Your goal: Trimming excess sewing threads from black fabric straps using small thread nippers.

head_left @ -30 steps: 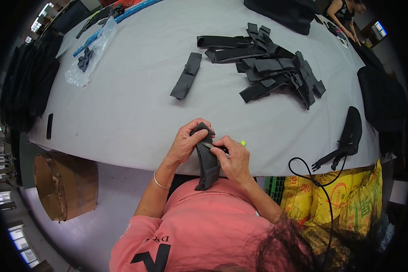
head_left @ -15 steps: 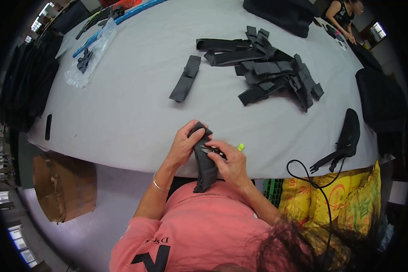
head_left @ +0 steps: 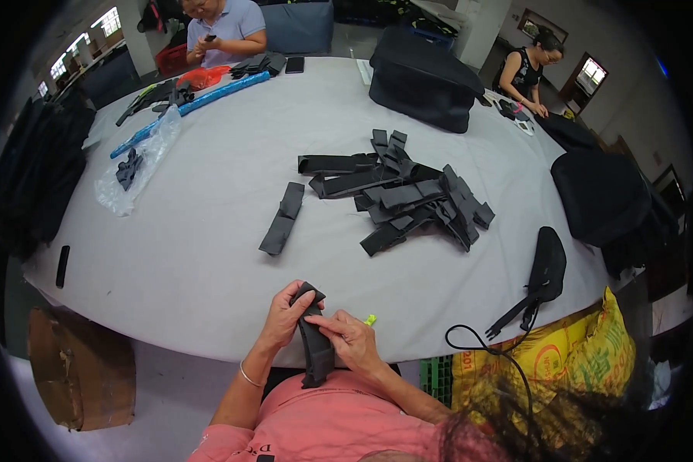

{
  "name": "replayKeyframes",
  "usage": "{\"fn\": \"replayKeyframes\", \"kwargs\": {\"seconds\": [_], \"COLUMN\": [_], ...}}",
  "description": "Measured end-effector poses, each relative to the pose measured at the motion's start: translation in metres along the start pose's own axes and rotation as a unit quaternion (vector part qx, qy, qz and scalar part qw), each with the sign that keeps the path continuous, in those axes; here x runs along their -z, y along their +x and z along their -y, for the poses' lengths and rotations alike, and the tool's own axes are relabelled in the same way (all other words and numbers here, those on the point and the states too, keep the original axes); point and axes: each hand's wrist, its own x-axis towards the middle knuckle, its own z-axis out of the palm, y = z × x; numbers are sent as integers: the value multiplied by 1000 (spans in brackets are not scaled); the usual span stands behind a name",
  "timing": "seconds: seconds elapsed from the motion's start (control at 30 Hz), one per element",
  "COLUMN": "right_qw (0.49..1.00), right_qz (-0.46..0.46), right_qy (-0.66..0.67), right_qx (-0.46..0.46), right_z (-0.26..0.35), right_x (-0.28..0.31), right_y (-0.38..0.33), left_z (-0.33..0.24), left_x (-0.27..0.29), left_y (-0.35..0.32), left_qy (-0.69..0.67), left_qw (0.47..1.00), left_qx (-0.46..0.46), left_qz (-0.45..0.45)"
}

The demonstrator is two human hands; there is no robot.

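Note:
A curved black strap piece [head_left: 314,346] is held upright over the near table edge by both hands. My left hand [head_left: 282,317] grips its upper end with the thumb on top. My right hand [head_left: 352,339] pinches its middle from the right side, and a small yellow-green object [head_left: 370,319] shows just behind those fingers. The lower end of the strap hangs down toward my pink shirt.
On the grey table [head_left: 208,231] lie a pile of black strap pieces [head_left: 408,196], a single black piece [head_left: 283,219], a clear plastic bag [head_left: 135,165], a black tool with cord [head_left: 545,273] and black bags [head_left: 427,85]. Two people work at the far side. A cardboard box [head_left: 81,369] stands on the floor.
Both hands shifted slightly along the strap piece, which now stands a little more upright. The view has tilted up, showing more of the far table.

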Motion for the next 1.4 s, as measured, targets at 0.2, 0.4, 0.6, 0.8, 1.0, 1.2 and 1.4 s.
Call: {"fn": "replayKeyframes", "kwargs": {"seconds": [0.2, 0.4, 0.6, 0.8, 1.0, 1.2, 1.4], "right_qw": [998, 992, 993, 987, 989, 989, 995], "right_qz": [7, 30, 22, 3, -8, -12, -20], "right_qy": [55, 118, 117, 152, 137, 131, 91], "right_qx": [-21, -33, -24, -42, -58, -68, -35], "right_z": [-4, 0, 5, 1, -3, 2, 4], "right_x": [2, 7, 8, 12, 16, 19, 21], "right_y": [2, 4, 3, 6, 7, 10, 12], "left_z": [-1, -3, -5, -2, -8, -8, -11], "left_x": [-2, -5, -4, 3, 5, 0, -2], "left_y": [3, 3, 3, 1, -7, -1, 2], "left_qy": [29, 61, 115, 19, -32, 33, 47], "left_qw": [999, 998, 992, 998, 993, 999, 998], "left_qx": [-3, -1, 8, 32, 97, 38, 37], "left_qz": [-20, -28, -42, 46, 61, -6, -32]}}
